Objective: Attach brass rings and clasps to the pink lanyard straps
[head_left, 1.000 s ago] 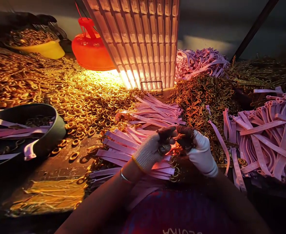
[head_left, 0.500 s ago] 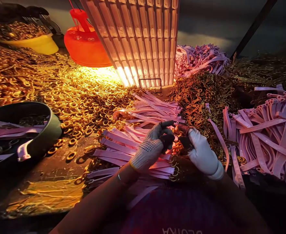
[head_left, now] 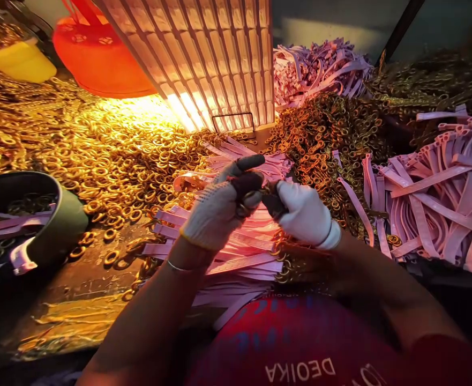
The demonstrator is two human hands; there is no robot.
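My left hand (head_left: 223,206), in a dotted white glove with dark fingertips, is closed around a small metal ring (head_left: 241,210), its index finger reaching out to the right. Against its fingertips, my right hand (head_left: 302,212), in a white glove, pinches a small dark metal piece that I cannot make out clearly. Both hands are above a stack of pink straps (head_left: 244,246) with metal hooks at their right ends. More pink straps (head_left: 274,163) lie just behind the hands.
Golden rings (head_left: 139,155) cover the left and middle. A dark green tub (head_left: 73,214) stands left, a red lamp (head_left: 103,59) and ribbed panel (head_left: 203,53) behind. Brown metal clasps (head_left: 320,134) and pink straps (head_left: 440,198) are heaped right. A yellow container (head_left: 22,61) is far left.
The view has shifted. My hands have come together and look nearer. My left hand's fingers have curled round a ring, and my right fingertips now meet the left ones.
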